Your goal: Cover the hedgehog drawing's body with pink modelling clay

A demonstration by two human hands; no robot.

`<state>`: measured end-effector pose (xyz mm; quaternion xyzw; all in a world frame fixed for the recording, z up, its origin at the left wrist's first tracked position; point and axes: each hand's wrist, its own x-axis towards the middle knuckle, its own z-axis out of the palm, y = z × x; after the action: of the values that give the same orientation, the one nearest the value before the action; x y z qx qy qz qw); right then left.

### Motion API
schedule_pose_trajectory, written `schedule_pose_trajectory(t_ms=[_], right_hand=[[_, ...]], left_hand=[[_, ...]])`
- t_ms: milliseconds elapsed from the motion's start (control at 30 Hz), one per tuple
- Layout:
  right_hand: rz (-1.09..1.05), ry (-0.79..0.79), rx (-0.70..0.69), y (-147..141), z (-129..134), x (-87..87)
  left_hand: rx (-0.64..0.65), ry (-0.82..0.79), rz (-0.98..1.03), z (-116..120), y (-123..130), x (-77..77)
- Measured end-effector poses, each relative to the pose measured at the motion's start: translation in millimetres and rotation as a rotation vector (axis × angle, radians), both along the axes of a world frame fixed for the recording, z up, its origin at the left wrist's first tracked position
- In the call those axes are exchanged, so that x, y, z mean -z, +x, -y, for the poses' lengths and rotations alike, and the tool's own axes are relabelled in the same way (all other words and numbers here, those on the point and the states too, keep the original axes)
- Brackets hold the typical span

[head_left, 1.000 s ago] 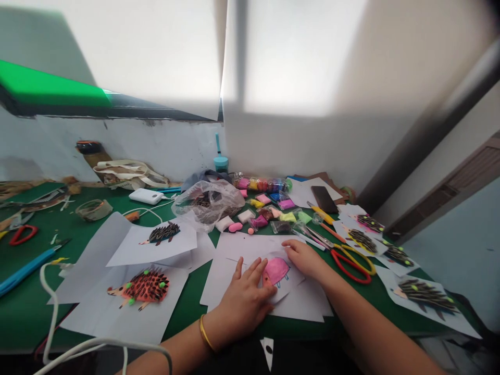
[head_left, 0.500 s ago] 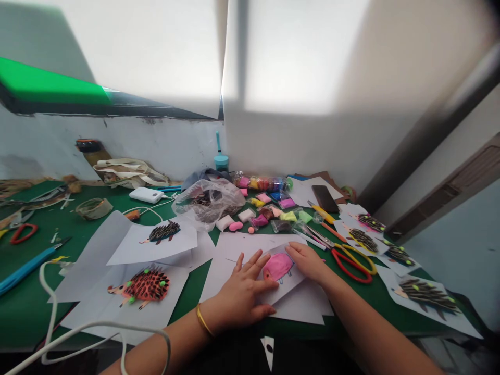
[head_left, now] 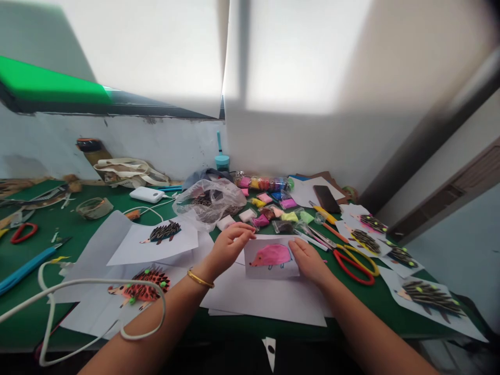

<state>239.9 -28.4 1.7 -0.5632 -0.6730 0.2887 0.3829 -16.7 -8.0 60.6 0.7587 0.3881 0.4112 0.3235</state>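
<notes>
A small sheet of white paper [head_left: 253, 271] with a pink clay hedgehog [head_left: 272, 255] is propped up at a tilt over larger white sheets [head_left: 269, 299]. My right hand [head_left: 308, 259] grips its right edge. The hedgehog has a peach face and blue-outlined legs. My left hand [head_left: 231, 245], with a gold bangle at the wrist, reaches past the paper's upper left corner. Its bent fingertips come together by the clay pieces, where a tiny pinkish bit shows; what they hold is unclear. The pink oval clay piece is hidden behind this hand.
Packets of coloured clay [head_left: 267, 212] and a plastic bag [head_left: 213, 200] lie beyond the hands. Scissors [head_left: 357, 263] and a phone [head_left: 326, 199] are on the right, with finished hedgehog pictures [head_left: 427, 297]. A white cable [head_left: 89, 281] loops across the left, above another hedgehog picture [head_left: 142, 286].
My left hand has left the paper and moved up to the clay pieces. My right hand has tilted the small sheet upright and turned it so the hedgehog sits level.
</notes>
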Motion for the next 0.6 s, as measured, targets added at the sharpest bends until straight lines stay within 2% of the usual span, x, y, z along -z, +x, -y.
schedule_pose_trajectory(t_ms=[100,167,300,367,467,533,600], right_hand=[[0.023,-0.004,-0.002,-0.9,4.1,4.3],[0.048,-0.014,0.011,0.6,8.8,7.7],[0.147,-0.010,0.060,9.0,21.7,11.1],[0.295,0.104,0.079,10.9,28.4,9.7],[0.514,0.292,-0.034,3.9,36.1,6.7],[0.581,0.333,-0.124,-6.1,38.7,6.6],[0.612,0.336,-0.150,-16.2,39.4,8.1]], left_hand=[[-0.018,-0.119,-0.199,-15.4,4.9,18.3],[0.034,-0.164,-0.351,-20.8,9.0,33.1],[0.062,-0.150,-0.427,-19.9,17.3,53.6],[0.057,-0.110,-0.454,-16.6,21.0,57.8],[0.039,-0.050,-0.482,-12.8,24.9,60.4],[0.020,-0.029,-0.493,-11.5,25.9,61.6],[-0.001,-0.020,-0.496,-10.7,25.7,62.8]])
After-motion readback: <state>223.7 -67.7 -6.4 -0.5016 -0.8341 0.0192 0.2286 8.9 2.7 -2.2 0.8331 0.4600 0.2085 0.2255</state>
